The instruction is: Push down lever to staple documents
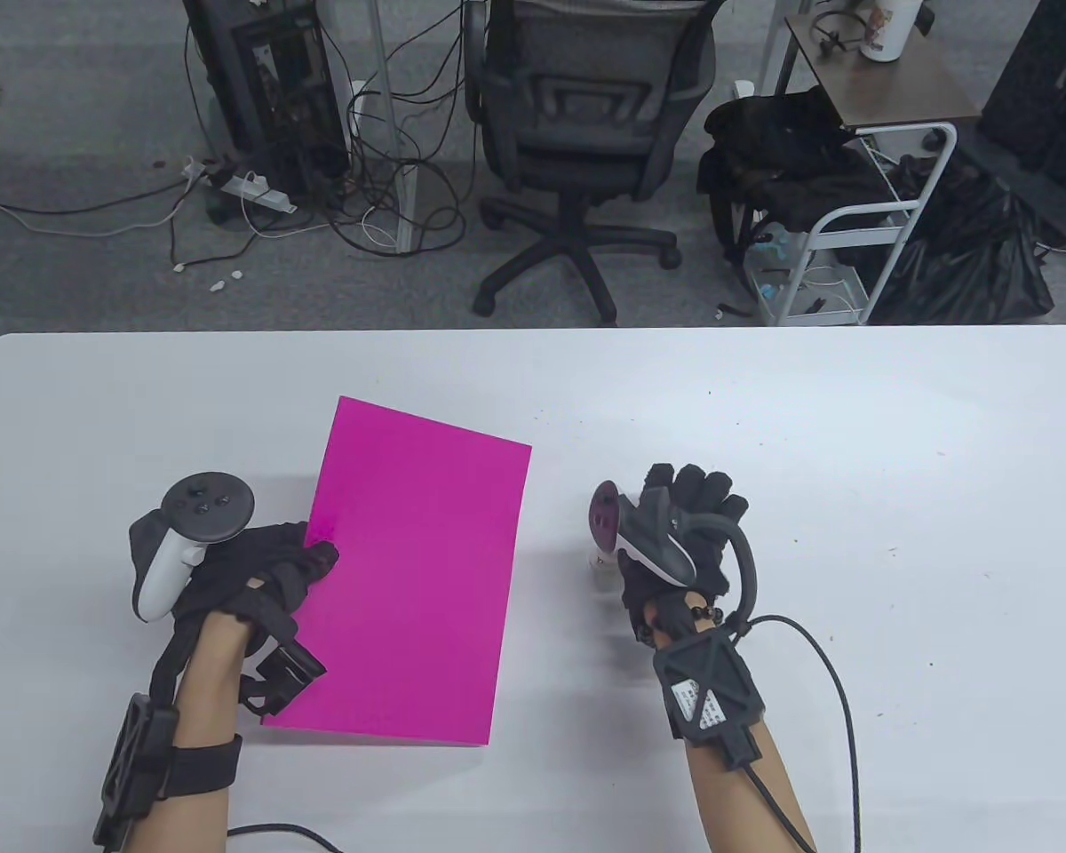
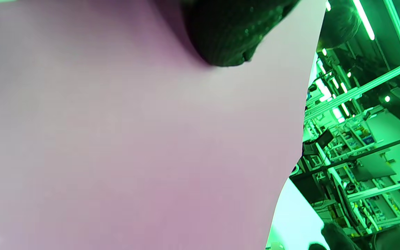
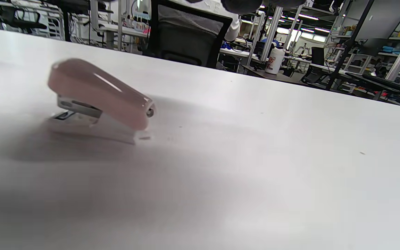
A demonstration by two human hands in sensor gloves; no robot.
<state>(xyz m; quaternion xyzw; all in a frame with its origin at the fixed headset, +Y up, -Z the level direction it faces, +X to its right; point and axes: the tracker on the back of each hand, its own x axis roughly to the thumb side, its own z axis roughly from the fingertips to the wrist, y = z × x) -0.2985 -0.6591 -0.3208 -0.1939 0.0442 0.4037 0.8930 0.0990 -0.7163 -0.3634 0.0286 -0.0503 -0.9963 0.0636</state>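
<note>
Left to right: left hand rested with fingers flat on the magenta documents, pinning the sheet's left edge to the counter. Stapler stood right of the sheet, lever raised, untouched. Right hand hovered above it; its grip could not be told. Advised: seat corner first, press squarely.

We see bare counter right of and beyond the right hand. Between the hands lies the magenta paper; the pink stapler sits under the right hand, apart from it.
</note>
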